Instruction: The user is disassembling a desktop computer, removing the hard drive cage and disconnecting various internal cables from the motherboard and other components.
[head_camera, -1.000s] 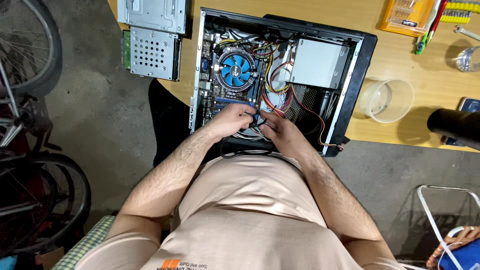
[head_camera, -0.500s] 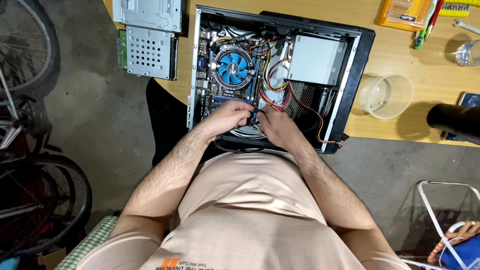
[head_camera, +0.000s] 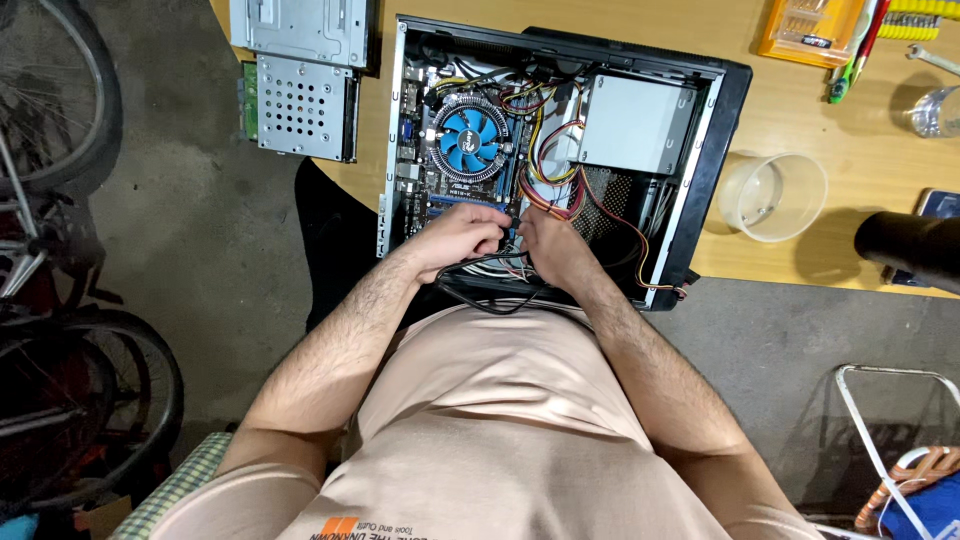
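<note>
An open black computer case lies on its side on a wooden table. Inside I see a blue cooler fan, a grey power supply box and bundles of red, yellow and black wires. My left hand and my right hand are close together at the case's near edge, fingers curled over thin wires and a black cable that loops out toward me. What the fingertips pinch is hidden.
Two perforated metal drive cages lie left of the case. A clear plastic cup, an orange screwdriver-bit box, tools and a bottle sit to the right. Bicycle wheels stand on the left floor.
Both hands stay at the same spot in the case with slight finger shifts. The view has tilted a little, so the case sits marginally higher.
</note>
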